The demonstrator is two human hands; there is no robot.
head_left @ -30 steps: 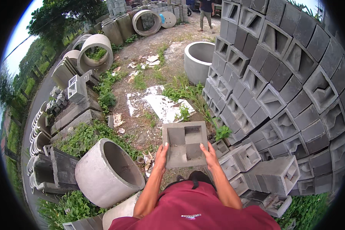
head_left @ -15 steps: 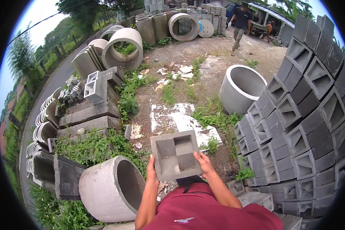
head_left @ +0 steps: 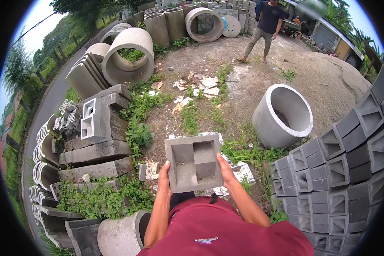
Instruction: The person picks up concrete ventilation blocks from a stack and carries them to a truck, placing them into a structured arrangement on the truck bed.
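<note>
A grey concrete ventilation block (head_left: 184, 170) is held in front of my body, its face turned up toward me. That face is square, with a raised rim and recesses in quarters, some deeper than others. My left hand (head_left: 164, 177) grips its left edge, thumb on the rim. On the opposite edge, my right hand (head_left: 226, 170) is closed the same way. The fingers beneath the block are mostly hidden. Below it shows my dark red shirt.
A tall stack of similar blocks (head_left: 328, 175) curves along the right. An upright concrete ring (head_left: 281, 116) stands ahead of it. At left, concrete beams (head_left: 96, 153) carry a pale two-hole block (head_left: 96, 121). A person (head_left: 264, 32) is on foot near a sand heap (head_left: 324, 72).
My view has moved forward and turned, so the left beams and right ring sit lower. The block stays in both hands. The person ahead appears nearer, and the sand heap shows more.
</note>
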